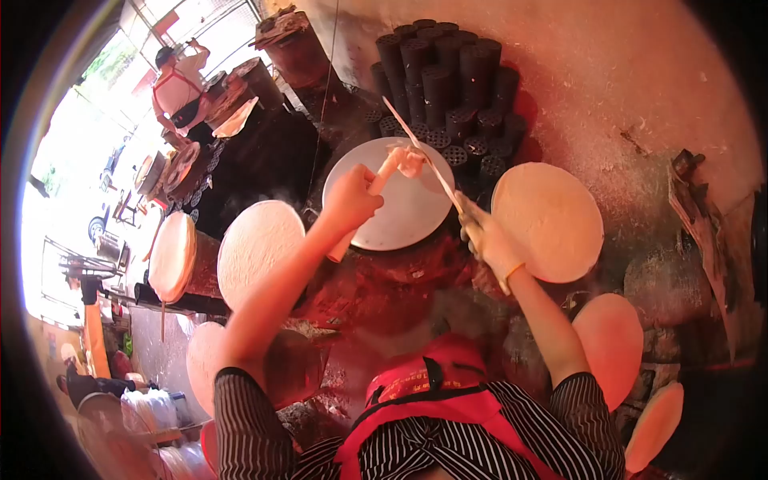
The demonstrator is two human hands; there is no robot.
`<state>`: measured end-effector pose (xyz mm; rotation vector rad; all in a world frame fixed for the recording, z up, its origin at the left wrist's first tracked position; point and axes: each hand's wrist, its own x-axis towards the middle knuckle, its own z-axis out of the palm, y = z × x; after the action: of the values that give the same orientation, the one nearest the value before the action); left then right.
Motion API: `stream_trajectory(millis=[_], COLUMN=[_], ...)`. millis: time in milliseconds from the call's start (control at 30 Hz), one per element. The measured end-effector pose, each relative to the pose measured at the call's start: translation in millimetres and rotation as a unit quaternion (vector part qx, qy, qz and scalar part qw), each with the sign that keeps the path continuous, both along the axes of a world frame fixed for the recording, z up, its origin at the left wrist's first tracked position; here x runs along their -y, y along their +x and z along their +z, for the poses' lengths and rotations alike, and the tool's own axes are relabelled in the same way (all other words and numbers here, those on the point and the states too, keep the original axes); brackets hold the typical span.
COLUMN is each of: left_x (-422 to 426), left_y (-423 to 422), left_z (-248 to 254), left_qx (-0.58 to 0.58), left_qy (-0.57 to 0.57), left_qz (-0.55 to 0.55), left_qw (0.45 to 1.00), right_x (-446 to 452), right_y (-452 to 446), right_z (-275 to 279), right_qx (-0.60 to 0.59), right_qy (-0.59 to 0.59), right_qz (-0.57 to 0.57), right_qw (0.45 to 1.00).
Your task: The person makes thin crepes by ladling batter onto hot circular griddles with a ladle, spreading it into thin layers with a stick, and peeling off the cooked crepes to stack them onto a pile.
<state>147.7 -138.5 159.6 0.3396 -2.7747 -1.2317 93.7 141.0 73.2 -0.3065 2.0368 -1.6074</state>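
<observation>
Strong daylight from the left; open side (60, 172) clipped to white, violet fringing along its outer rim. Wall (632, 88) warm orange, with reddish shadow beside the stacked black cylinders (438, 84). Heavy fisheye bowing, corners black. Fine detail soft; slight haze low centre.

"Main garment?"
"Red apron (404, 382): yellow lettering (416, 390) on its front, too small to read; black strip (434, 374) near its middle."
"Around the apron?"
"Black shirt (400, 448) with white stripes beneath it; short striped sleeves (252, 424) to either side, dark-edged."
"Accessories?"
"Yellowish band (513, 277) on the right wrist, forward of the apron."
</observation>
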Motion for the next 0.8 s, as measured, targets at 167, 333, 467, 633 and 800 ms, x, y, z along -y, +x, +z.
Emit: stream_trajectory(millis=[167, 333, 467, 633, 800], left_x=[-16.6, 7.2, 16.2, 82.2, 132.9], left_y=[-87.9, -144.1, -141.0, -123.9, -52.5], left_z=[-86.5, -203.7, -158.3, -105.6, -124.7], left_qx=[0.009, -0.012, -0.237, -0.156, -0.101], left_qy=[0.156, 0.078, -0.092, -0.059, 0.088], left_qz=[0.113, 0.164, 0.239, 0.185, 0.162], left_qw=[0.981, 0.983, 0.937, 0.968, 0.978], right_x=[2.0, 41.6, 97.0, 117.9, 122.0], right_y=[-15.4, -8.6, -46.4, -82.3, 8.1], right_z=[-120.7, -190.3, -169.5, -148.1, -145.9], right_qx=[0.183, -0.118, -0.215, 0.291, 0.257], right_qy=[-0.106, -0.026, 0.078, -0.226, -0.292], right_qz=[-0.119, -0.144, -0.194, -0.165, -0.313], right_qw=[0.97, 0.982, 0.954, 0.915, 0.866])
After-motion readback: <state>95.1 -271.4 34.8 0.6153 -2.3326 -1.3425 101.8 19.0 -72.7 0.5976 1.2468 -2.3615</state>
